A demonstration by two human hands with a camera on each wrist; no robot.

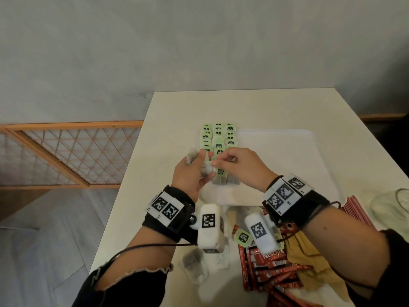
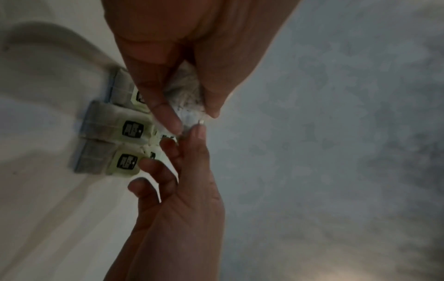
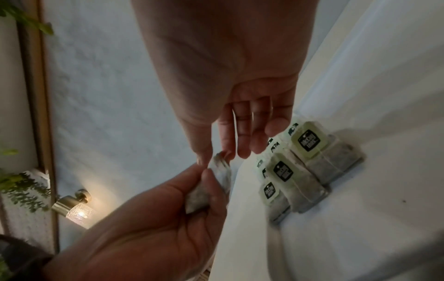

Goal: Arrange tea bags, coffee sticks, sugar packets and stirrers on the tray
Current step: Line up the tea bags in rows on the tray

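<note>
Fingers of the left hand (image 1: 190, 173) grip loose tea bags (image 1: 204, 166) while the right hand (image 1: 241, 167) pinches one above the tray (image 1: 287, 151).

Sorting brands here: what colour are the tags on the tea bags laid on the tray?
Pale green tags with a black logo, clearest in the head view.

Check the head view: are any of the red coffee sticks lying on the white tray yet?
No. The red coffee sticks lie on the table near the person, outside the tray, which holds only rows of tea bags.

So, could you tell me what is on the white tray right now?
Three rows of green-tagged tea bags fill the white tray's left side; both hands cover the rows' near ends.
</note>
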